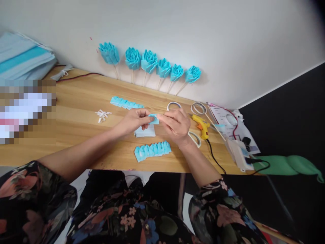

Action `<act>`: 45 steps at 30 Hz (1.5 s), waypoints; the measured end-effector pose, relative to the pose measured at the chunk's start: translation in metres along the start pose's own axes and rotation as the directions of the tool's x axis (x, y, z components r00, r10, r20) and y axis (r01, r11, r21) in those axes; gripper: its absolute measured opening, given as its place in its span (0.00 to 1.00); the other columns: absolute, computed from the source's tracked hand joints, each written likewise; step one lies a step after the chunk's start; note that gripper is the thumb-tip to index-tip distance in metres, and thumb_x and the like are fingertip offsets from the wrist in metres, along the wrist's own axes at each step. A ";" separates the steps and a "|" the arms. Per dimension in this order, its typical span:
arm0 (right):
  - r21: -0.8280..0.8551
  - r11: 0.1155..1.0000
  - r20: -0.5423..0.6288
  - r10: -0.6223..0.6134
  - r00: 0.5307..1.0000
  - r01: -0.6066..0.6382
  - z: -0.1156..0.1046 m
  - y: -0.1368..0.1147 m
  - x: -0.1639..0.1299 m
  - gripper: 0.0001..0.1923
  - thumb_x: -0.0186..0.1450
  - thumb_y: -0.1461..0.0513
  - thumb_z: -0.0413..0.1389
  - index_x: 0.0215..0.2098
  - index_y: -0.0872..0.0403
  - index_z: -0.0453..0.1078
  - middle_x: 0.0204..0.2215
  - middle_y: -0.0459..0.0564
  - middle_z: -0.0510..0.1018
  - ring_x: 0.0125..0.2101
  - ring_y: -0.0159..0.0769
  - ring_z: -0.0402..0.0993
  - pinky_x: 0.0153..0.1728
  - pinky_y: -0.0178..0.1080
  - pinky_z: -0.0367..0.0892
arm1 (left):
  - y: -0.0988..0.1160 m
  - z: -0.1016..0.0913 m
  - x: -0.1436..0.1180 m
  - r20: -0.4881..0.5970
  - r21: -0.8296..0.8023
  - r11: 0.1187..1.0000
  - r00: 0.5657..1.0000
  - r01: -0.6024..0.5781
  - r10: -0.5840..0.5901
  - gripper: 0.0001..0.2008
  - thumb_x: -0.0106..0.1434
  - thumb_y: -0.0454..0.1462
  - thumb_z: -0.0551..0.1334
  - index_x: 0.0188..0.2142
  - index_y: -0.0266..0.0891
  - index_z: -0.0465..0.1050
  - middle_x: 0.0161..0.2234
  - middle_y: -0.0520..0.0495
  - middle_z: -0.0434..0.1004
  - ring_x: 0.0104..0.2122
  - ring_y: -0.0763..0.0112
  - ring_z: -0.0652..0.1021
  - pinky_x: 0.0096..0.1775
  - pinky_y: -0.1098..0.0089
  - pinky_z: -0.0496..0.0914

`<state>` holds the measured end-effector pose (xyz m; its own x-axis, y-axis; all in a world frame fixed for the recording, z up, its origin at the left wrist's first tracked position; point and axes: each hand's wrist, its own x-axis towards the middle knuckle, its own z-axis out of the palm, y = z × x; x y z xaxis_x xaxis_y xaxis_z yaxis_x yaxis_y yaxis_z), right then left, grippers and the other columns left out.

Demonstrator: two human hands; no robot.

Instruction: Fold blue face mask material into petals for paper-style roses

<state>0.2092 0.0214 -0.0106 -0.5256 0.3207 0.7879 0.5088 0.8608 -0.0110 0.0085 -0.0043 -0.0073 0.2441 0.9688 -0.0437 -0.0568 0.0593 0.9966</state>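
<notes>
Left grip point(138, 121) pinches a blue piece point(155, 120) (right grip point(177, 124), pressed together, at its edge).

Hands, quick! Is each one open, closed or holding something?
Left hand: closed, pinching a small blue piece.
Right hand: curled at that piece's edge; grip cannot be told.

Wooden surface point(81, 98) before you
You have two pleated blue strips point(152, 150) on it, a stack point(145, 131) between them, white bits point(103, 115) leftward; tape rolls point(198, 139), glue gun point(202, 126), papers point(247, 133) and power strip point(238, 156) to your right.
</notes>
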 end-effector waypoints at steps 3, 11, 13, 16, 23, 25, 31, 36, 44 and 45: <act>-0.016 0.999 0.020 0.032 0.999 -0.032 0.005 0.003 -0.006 0.11 0.70 0.62 0.55 0.43 0.41 0.78 0.31 0.46 0.76 0.35 0.34 0.70 0.39 0.42 0.67 | -0.002 0.000 0.000 0.003 -0.007 1.000 1.000 -0.001 0.001 0.11 0.57 0.39 0.67 0.23 0.39 0.68 0.17 0.54 0.69 0.18 0.78 0.69 0.24 0.74 0.63; -0.038 0.999 0.002 0.031 1.000 -0.031 0.005 0.005 -0.007 0.11 0.70 0.62 0.55 0.45 0.41 0.77 0.31 0.46 0.76 0.34 0.36 0.70 0.38 0.43 0.68 | -0.002 0.000 0.000 -0.008 -0.023 0.999 0.999 0.035 -0.035 0.10 0.58 0.36 0.67 0.23 0.39 0.68 0.16 0.54 0.70 0.18 0.77 0.69 0.24 0.74 0.63; -0.051 0.998 -0.009 0.020 1.000 -0.021 0.005 0.004 -0.006 0.10 0.70 0.62 0.55 0.44 0.42 0.77 0.31 0.46 0.76 0.34 0.36 0.71 0.38 0.43 0.68 | 0.000 0.000 0.000 0.002 -0.011 0.999 0.999 0.046 -0.046 0.11 0.58 0.36 0.67 0.23 0.39 0.68 0.16 0.54 0.70 0.18 0.78 0.69 0.24 0.74 0.63; -0.016 1.000 -0.030 -0.015 0.999 0.015 0.006 0.003 -0.005 0.10 0.70 0.63 0.56 0.44 0.42 0.77 0.31 0.45 0.77 0.34 0.35 0.71 0.37 0.42 0.67 | 0.002 0.000 0.000 0.017 0.008 0.999 0.999 0.050 -0.050 0.11 0.58 0.36 0.67 0.23 0.39 0.68 0.17 0.54 0.70 0.18 0.78 0.69 0.25 0.74 0.64; 0.023 0.998 0.057 0.060 0.997 -0.061 0.009 0.003 -0.008 0.09 0.70 0.62 0.55 0.40 0.43 0.78 0.31 0.45 0.78 0.33 0.34 0.71 0.37 0.42 0.67 | 0.001 -0.001 0.001 0.015 0.005 0.998 0.998 0.064 -0.064 0.10 0.58 0.39 0.69 0.25 0.39 0.71 0.17 0.54 0.71 0.19 0.77 0.70 0.25 0.73 0.64; 0.027 0.997 0.068 0.063 0.996 -0.065 0.008 0.003 -0.008 0.09 0.70 0.62 0.55 0.39 0.44 0.78 0.31 0.45 0.78 0.34 0.34 0.71 0.37 0.42 0.66 | 0.000 -0.002 0.002 0.015 -0.001 0.998 0.998 0.060 -0.060 0.10 0.58 0.39 0.69 0.25 0.39 0.71 0.18 0.53 0.71 0.19 0.77 0.70 0.25 0.73 0.64; 0.053 0.999 0.002 -0.014 1.000 0.013 0.009 0.003 -0.004 0.09 0.69 0.65 0.57 0.42 0.46 0.77 0.32 0.46 0.79 0.33 0.34 0.72 0.35 0.40 0.67 | 0.000 -0.003 0.001 0.036 0.004 1.000 0.999 0.023 -0.024 0.10 0.59 0.38 0.68 0.27 0.38 0.70 0.18 0.54 0.71 0.20 0.78 0.70 0.26 0.75 0.65; 0.110 0.993 0.051 0.041 0.998 -0.047 0.012 0.004 -0.004 0.09 0.69 0.65 0.56 0.43 0.48 0.77 0.33 0.47 0.80 0.34 0.35 0.72 0.36 0.42 0.67 | 0.000 -0.004 0.000 0.039 0.032 0.999 0.999 0.007 -0.008 0.07 0.61 0.37 0.65 0.30 0.37 0.71 0.20 0.54 0.71 0.22 0.78 0.72 0.29 0.75 0.67; 0.283 0.940 0.138 0.156 0.978 -0.189 0.000 0.000 -0.001 0.18 0.68 0.64 0.51 0.51 0.44 0.77 0.39 0.49 0.77 0.39 0.39 0.73 0.42 0.48 0.70 | 0.001 -0.008 0.004 0.014 0.099 0.994 0.999 -0.052 0.051 0.05 0.61 0.34 0.65 0.30 0.36 0.71 0.20 0.55 0.71 0.21 0.78 0.71 0.28 0.75 0.67; 0.305 0.917 0.149 0.221 0.964 -0.258 -0.002 0.000 -0.002 0.18 0.69 0.63 0.51 0.53 0.43 0.76 0.41 0.50 0.77 0.42 0.40 0.73 0.44 0.49 0.70 | 0.002 -0.008 0.003 0.024 0.121 0.991 0.998 -0.054 0.051 0.05 0.61 0.35 0.65 0.30 0.36 0.71 0.20 0.54 0.71 0.21 0.78 0.71 0.28 0.75 0.67</act>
<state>0.2113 0.0205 -0.0109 -0.4957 0.5584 0.6652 0.3941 0.8271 -0.4006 0.0016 0.0008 -0.0064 0.2639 0.9645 0.0090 0.0474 -0.0223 0.9986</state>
